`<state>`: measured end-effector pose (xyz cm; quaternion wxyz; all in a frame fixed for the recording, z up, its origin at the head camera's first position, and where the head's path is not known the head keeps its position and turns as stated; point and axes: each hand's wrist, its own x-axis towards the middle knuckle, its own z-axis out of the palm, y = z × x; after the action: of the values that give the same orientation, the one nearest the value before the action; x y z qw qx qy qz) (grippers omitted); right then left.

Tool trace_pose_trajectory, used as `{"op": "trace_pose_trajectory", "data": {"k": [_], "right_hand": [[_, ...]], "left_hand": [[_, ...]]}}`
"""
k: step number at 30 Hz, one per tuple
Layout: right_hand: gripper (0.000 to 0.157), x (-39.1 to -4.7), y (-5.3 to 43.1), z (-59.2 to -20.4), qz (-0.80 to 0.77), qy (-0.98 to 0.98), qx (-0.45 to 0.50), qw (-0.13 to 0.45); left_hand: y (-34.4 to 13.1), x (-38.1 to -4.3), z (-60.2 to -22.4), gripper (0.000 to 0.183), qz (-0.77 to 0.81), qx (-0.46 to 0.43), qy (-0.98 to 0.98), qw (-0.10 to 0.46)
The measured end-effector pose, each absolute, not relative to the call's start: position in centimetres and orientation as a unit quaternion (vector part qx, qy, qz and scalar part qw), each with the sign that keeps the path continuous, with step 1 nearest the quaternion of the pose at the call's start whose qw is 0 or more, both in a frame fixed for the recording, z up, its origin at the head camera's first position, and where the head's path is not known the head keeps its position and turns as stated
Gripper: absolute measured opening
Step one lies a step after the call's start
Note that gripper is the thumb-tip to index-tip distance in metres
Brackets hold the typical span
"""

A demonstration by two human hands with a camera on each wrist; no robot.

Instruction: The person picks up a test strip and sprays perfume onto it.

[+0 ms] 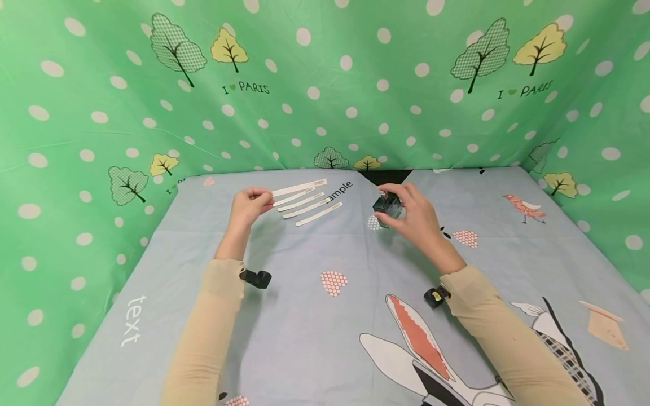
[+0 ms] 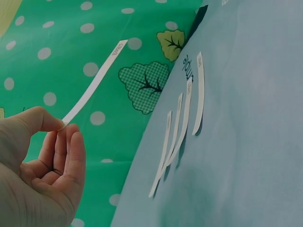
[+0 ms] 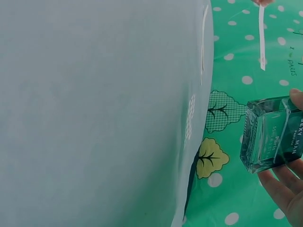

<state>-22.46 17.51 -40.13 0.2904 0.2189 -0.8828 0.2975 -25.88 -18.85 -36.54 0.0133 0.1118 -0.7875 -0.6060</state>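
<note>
I have the left hand (image 2: pixel 49 177) pinching one end of a narrow white paper strip (image 2: pixel 93 86) between thumb and fingertips, the other fingers bent loosely below. The strip juts out free of the table, its lettered end farthest away. I judge it almost weightless, springy and easily creased, so a light pinch at that plain end suits it.

My right hand (image 1: pixel 418 214) curls thumb and fingers about opposite sides of a dark teal, block-shaped glass bottle (image 3: pixel 272 135) with white lettering, held up off the grey-blue printed cloth (image 1: pixel 284 316). I expect thick glass: rigid, heavy for its bulk, slick on the flat faces, breakable if dropped. I would grip it across opposing sides, firmly, as the fingers lie here.

Farther out, between the hands but nearer the left, four more white paper strips (image 1: pixel 319 215) lie fanned on the cloth. They look slightly bowed, so I'd lift one by a raised end. Beyond hangs a green, white-dotted curtain (image 1: pixel 325 67).
</note>
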Motion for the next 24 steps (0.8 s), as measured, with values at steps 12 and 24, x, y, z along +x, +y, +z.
{"op": "trace_pose_trajectory", "data": {"k": [12,24], "right_hand": [[0.057,-22.4,17.7,-40.3,0.302,-0.882,0.22,0.288],[0.057,-22.4,17.7,-40.3,0.302,-0.878,0.222,0.296]], "left_hand": [[-19.8,-25.6,-36.6,0.014,-0.625,0.125,-0.77,0.016],[-20.8,-25.5,-37.1,0.021,-0.613,0.136,-0.778,0.025]]}}
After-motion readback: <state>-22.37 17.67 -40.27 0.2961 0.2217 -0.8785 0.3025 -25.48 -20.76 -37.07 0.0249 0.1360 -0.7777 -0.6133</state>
